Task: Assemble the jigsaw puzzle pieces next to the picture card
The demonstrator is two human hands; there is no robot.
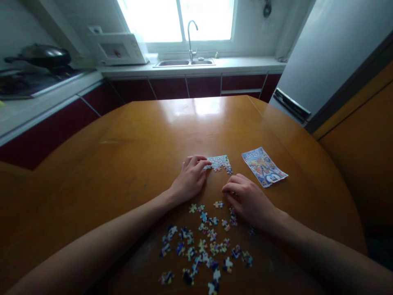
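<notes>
Loose puzzle pieces (pixel 204 217) lie nearest, scattered over the wooden table (pixel 147 139); well over twenty, though they overlap too much for an exact count. From the left, one dark lidded pan (pixel 46 55) stands on the stove, then one white microwave (pixel 118 48) on the counter. Next comes one sink (pixel 190 63) with two basins and one tall faucet (pixel 192 53). Nearer, the left hand (pixel 190 176) has its fingers bent and its thumb a little apart from the index finger, whose tip touches the left end of one joined puzzle section (pixel 218 161). To the right, below that section, the right hand (pixel 247 196) curls its fingers narrowly; whether they hold a piece, I cannot tell. Just beyond lies one printed picture sheet (pixel 264 166), and farther right stands one refrigerator (pixel 325 61).
</notes>
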